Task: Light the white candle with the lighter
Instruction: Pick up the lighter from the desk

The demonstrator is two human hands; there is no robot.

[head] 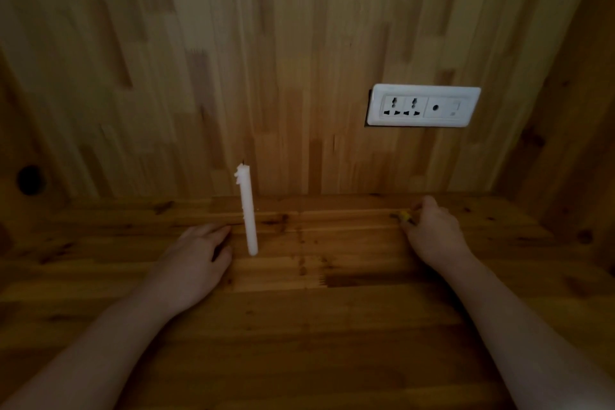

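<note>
A tall white candle (248, 210) stands upright on the wooden table (316, 326), its dark wick unlit and some wax drips near the top. My left hand (196, 260) lies flat on the table just left of the candle's base, holding nothing. My right hand (432, 233) is at the back right of the table, fingers curled around a small yellow lighter (404, 216) that lies on the wood. Most of the lighter is hidden by the fingers.
A wooden wall rises right behind the table, with a white socket panel (422, 105) above my right hand. A dark round hole (30, 180) is in the wall at far left. A wooden side panel closes the right side.
</note>
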